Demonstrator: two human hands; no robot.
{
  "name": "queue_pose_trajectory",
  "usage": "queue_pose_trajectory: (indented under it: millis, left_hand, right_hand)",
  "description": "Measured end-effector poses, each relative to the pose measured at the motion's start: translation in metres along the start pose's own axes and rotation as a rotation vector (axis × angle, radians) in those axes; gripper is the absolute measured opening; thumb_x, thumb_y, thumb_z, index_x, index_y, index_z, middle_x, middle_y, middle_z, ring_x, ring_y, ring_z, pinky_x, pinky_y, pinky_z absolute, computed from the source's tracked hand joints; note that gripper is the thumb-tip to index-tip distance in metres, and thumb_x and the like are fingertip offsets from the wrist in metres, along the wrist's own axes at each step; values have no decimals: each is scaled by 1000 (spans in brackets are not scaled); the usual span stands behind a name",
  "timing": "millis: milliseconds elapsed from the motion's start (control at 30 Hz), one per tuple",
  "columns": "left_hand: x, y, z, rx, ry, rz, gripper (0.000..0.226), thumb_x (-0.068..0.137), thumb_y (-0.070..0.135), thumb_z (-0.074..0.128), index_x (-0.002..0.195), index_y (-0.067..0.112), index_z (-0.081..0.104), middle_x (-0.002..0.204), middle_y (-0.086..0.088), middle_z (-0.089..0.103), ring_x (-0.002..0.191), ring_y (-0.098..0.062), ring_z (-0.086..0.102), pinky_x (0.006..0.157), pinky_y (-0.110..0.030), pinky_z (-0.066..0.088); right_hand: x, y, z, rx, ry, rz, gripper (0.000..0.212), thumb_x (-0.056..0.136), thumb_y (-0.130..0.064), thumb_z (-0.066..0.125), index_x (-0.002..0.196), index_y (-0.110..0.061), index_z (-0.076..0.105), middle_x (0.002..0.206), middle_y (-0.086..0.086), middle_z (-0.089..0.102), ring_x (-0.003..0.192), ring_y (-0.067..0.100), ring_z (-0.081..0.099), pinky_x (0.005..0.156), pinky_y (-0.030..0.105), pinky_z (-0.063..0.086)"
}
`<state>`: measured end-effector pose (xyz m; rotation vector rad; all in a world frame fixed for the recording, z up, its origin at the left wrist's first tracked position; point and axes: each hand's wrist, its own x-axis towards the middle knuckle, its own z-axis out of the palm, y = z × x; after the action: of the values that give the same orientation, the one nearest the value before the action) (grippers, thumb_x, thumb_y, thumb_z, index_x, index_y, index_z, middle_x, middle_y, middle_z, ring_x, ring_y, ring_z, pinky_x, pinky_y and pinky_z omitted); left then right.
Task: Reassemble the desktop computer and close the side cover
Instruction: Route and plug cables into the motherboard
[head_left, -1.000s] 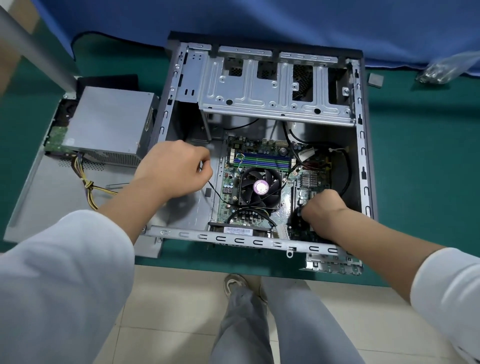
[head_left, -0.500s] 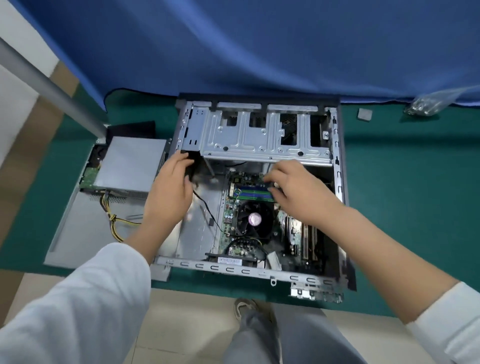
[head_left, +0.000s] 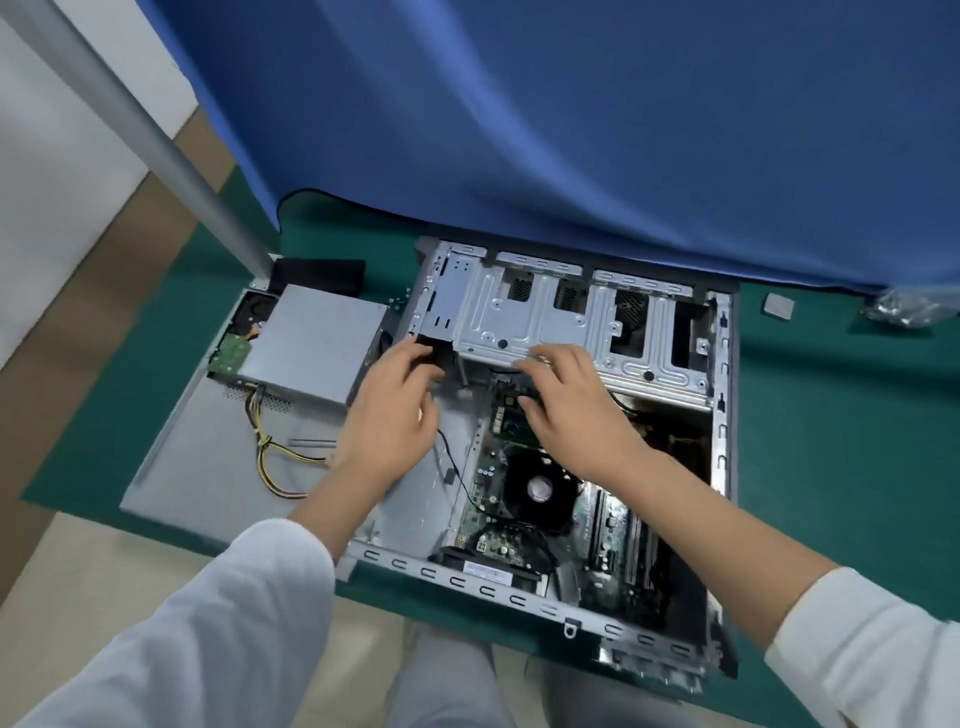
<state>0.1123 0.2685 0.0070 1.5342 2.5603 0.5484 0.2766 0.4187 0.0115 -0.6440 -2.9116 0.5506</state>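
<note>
Desktop computer (head_left: 571, 441) open, left hand (head_left: 389, 415) and right hand (head_left: 566, 400) loosely curled inside, grip unclear; power supply (head_left: 317, 353) out left of them, cover unfitted.

No lettering can be read anywhere: the small white barcode-type sticker (head_left: 487, 570) on the black part at the near edge of the open grey metal computer case (head_left: 719, 415) and the round pale label (head_left: 540, 488) on the black cooler fan hub are too blurred.

surface: green table (head_left: 831, 441) | on it: open computer case (head_left: 719, 415); side cover (head_left: 208, 467); plastic bag (head_left: 909, 312)
</note>
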Motion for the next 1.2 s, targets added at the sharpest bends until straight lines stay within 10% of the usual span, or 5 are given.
queue_pose_trajectory:
  millis: [233, 367, 700, 900, 1200]
  left_hand:
    - [0, 0, -4, -389, 212, -220, 38, 90, -1, 43, 126, 7, 50, 132, -4, 42, 119, -9, 43, 100, -7, 29]
    - [5, -26, -17, -650, 163, -333, 35, 96, -2, 35, 125, 11, 50, 119, 4, 43, 108, -1, 44, 99, -11, 34]
    - [30, -160, -12, -73, -292, -66, 50, 101, 31, 35, 148, 16, 27, 159, -1, 10, 147, -18, -1, 120, -33, 5]
    - [21, -165, 4, 133, -234, 21, 55, 101, 40, 20, 152, 19, 17, 160, -6, 4, 147, -23, -5, 120, -36, -3]
    - [3, -138, 8, 325, -327, 397, 19, 79, 25, 64, 94, 16, 69, 149, -12, 38, 142, -37, 23, 115, -53, 19]
  right_hand:
    - [77, -53, 23, 125, 22, 104, 36, 100, -17, 40, 133, -2, 45, 136, 18, 40, 128, 31, 29, 108, 29, 16]
    - [107, -74, 38, 61, 75, 271, 44, 101, -27, 38, 139, -5, 40, 145, 14, 33, 136, 29, 24, 115, 37, 18]
    - [112, -85, 62, -212, 265, 353, 49, 95, -26, 29, 130, -5, 56, 133, 14, 55, 127, 33, 47, 106, 46, 39]
    - [113, -78, 73, -294, 370, 305, 47, 95, -24, 30, 130, -4, 55, 131, 13, 56, 125, 32, 49, 106, 42, 40]
    - [114, -77, 76, -296, 418, 291, 47, 95, -23, 30, 129, -4, 56, 133, 13, 54, 127, 31, 46, 109, 38, 34]
